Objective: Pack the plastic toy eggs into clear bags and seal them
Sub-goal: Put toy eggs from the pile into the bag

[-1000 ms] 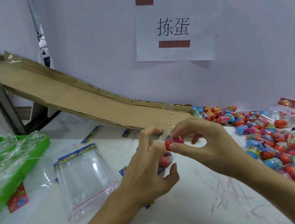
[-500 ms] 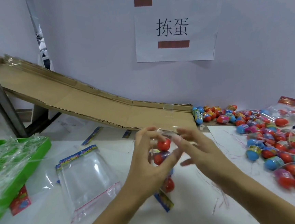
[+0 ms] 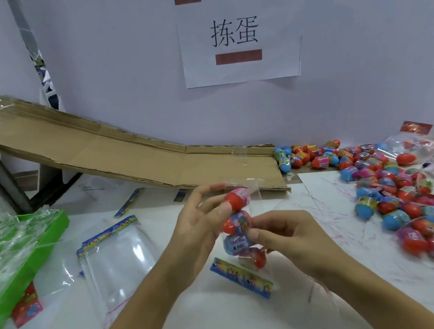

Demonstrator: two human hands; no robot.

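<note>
A clear bag (image 3: pixel 238 230) with several red and purple toy eggs stacked inside hangs upright above the table, its blue printed header (image 3: pixel 241 277) at the bottom. My left hand (image 3: pixel 200 226) grips the upper part of the bag by the top red egg (image 3: pixel 237 198). My right hand (image 3: pixel 282 233) pinches the bag's right side at the middle eggs. A heap of loose red, blue and pink eggs (image 3: pixel 397 195) lies on the table at the right.
Empty clear bags with blue headers (image 3: pixel 116 257) lie at the left front. A green tray (image 3: pixel 25 260) covered in plastic film sits at the far left. A cardboard ramp (image 3: pixel 131 156) slopes down along the wall. A filled bag (image 3: pixel 413 147) lies at the back right.
The bag has been turned so its blue header hangs lower. My right hand has dropped from the bag's mouth to its middle, while my left keeps hold of the top.
</note>
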